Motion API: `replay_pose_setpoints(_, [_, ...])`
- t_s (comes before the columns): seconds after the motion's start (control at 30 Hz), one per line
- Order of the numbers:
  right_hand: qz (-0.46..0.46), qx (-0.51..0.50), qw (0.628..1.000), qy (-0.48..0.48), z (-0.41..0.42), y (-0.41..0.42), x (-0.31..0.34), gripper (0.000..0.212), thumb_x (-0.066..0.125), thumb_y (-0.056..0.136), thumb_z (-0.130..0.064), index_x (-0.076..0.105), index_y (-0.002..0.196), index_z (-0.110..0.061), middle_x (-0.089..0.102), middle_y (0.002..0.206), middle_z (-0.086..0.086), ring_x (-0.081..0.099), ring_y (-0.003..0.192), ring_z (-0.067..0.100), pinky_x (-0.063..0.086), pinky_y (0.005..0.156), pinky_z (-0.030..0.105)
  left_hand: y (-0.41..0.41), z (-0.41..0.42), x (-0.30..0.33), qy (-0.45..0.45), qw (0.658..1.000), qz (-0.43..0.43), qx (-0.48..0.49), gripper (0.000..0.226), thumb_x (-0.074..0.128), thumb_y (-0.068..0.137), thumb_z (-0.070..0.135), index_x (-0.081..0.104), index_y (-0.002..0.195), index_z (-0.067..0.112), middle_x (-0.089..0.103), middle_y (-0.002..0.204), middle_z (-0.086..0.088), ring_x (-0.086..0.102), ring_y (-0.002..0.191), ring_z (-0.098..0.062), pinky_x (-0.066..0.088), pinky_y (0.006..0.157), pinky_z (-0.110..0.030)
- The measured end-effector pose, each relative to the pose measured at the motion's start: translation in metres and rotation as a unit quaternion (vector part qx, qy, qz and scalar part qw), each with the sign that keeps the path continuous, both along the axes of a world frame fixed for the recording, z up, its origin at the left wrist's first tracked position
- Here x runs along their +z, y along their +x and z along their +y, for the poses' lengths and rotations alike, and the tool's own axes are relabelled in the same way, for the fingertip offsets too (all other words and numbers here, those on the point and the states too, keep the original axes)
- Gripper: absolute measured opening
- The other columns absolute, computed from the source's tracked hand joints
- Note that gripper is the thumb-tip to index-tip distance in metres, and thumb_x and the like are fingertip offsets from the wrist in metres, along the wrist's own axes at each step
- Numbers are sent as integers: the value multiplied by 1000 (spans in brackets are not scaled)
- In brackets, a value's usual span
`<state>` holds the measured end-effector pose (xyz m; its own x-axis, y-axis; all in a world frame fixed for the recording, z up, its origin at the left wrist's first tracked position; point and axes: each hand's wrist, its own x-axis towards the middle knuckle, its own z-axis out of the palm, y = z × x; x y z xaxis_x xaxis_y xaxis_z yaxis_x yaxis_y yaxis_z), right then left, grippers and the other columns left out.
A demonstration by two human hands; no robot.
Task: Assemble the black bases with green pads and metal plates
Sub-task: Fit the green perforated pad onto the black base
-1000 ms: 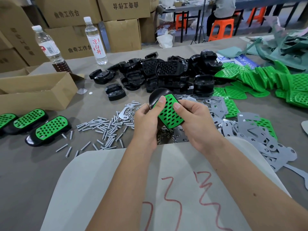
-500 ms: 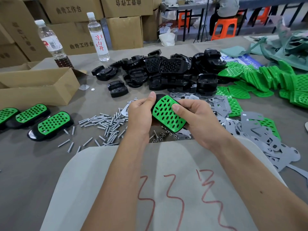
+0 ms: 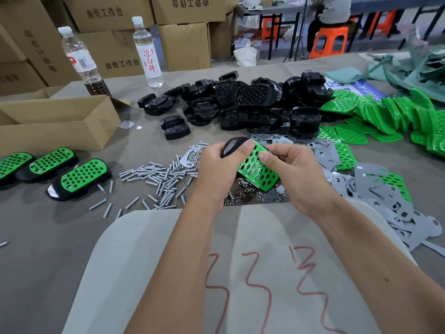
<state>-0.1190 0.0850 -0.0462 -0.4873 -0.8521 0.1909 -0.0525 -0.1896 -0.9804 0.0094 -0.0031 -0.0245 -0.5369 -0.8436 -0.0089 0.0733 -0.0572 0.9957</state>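
Both hands hold one black base with a perforated green pad lying on its top, just above the table's middle. My left hand grips the base's left side, thumb on the pad's upper edge. My right hand grips the right side, thumb pressing the pad. A pile of black bases lies behind, loose green pads to the right, grey metal plates at the near right. Three assembled pieces lie at the left.
Loose screws and small nuts are scattered under and left of my hands. An open cardboard box and two bottles stand at the back left. A white sheet with red marks covers the near edge.
The base with the pad has turned slightly in my hands, so more of the black end shows at the upper left. Both thumbs have shifted along the pad.
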Motion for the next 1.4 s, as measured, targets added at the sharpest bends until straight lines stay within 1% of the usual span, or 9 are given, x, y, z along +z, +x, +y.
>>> replay_pose_setpoints(0.23, [-39, 59, 997, -31, 3, -9, -5, 17, 67, 96, -28, 81, 98, -19, 76, 90, 7, 70, 80, 23, 57, 67, 32, 1, -6, -1, -47, 999, 11, -15, 44, 77, 81, 40, 66, 87, -2, 65, 78, -9, 61, 67, -19, 50, 55, -26])
replay_pose_setpoints(0.4, [-40, 17, 999, -23, 1, -7, -7, 18, 68, 93, -30, 81, 99, -19, 76, 91, 7, 68, 83, 23, 54, 70, 36, -3, -2, -4, -32, 999, 17, 14, 21, 77, 93, 29, 76, 87, 9, 68, 75, -4, 61, 64, -13, 50, 54, -21])
replay_pose_setpoints(0.6, [-60, -53, 995, -53, -1, -4, -7, 18, 69, 98, -18, 78, 111, -8, 77, 103, 18, 71, 94, 32, 58, 90, 58, -6, 2, -7, 89, 993, 82, -8, 14, 75, 93, 15, 73, 99, 3, 76, 90, -10, 74, 81, -21, 62, 74, -35])
replay_pose_setpoints(0.7, [-84, -60, 993, -63, -2, -2, -5, 18, 70, 97, -15, 78, 110, -6, 78, 104, 18, 72, 95, 30, 59, 92, 54, -12, 6, -6, 123, 986, 109, 32, 13, 76, 91, 8, 70, 101, 1, 75, 87, -10, 74, 74, -18, 63, 71, -36])
replay_pose_setpoints(0.87, [-94, -80, 992, -27, -5, -2, -6, 7, 76, 92, -13, 75, 99, -13, 78, 102, 16, 75, 95, 33, 59, 72, 36, -15, 9, -7, 115, 983, 112, 85, 21, 77, 90, 9, 71, 108, 2, 74, 101, -21, 71, 89, -33, 60, 84, -54])
replay_pose_setpoints(0.97, [-130, -26, 991, -23, -4, -3, -4, 26, 69, 99, -20, 70, 120, -6, 74, 117, 20, 72, 109, 35, 61, 85, 48, -12, 7, -5, 73, 991, 86, 73, 18, 78, 89, 8, 73, 105, 3, 74, 100, -24, 72, 91, -37, 59, 87, -64])
replay_pose_setpoints(1.17, [-132, -9, 990, -41, 2, -7, 0, 31, 64, 99, -19, 70, 122, 1, 71, 121, 28, 70, 106, 35, 55, 97, 64, -9, 12, -2, 52, 997, 62, 22, 21, 75, 91, 12, 72, 108, 0, 71, 108, -32, 71, 101, -48, 55, 86, -73])
replay_pose_setpoints(1.27, [-150, 20, 987, -53, 5, -9, 2, 36, 67, 93, -24, 72, 120, 0, 71, 121, 25, 69, 108, 34, 51, 103, 65, -7, 11, -3, 65, 995, 71, -7, 16, 71, 95, 17, 72, 100, 1, 74, 97, -21, 71, 93, -40, 56, 86, -71])
replay_pose_setpoints(1.4, [-158, 10, 986, -55, 3, -8, 0, 34, 69, 92, -25, 75, 115, -1, 73, 117, 24, 71, 106, 32, 55, 100, 58, -10, 12, -4, 93, 993, 73, -10, 22, 70, 96, 27, 71, 93, 6, 75, 98, -15, 72, 89, -30, 61, 75, -49])
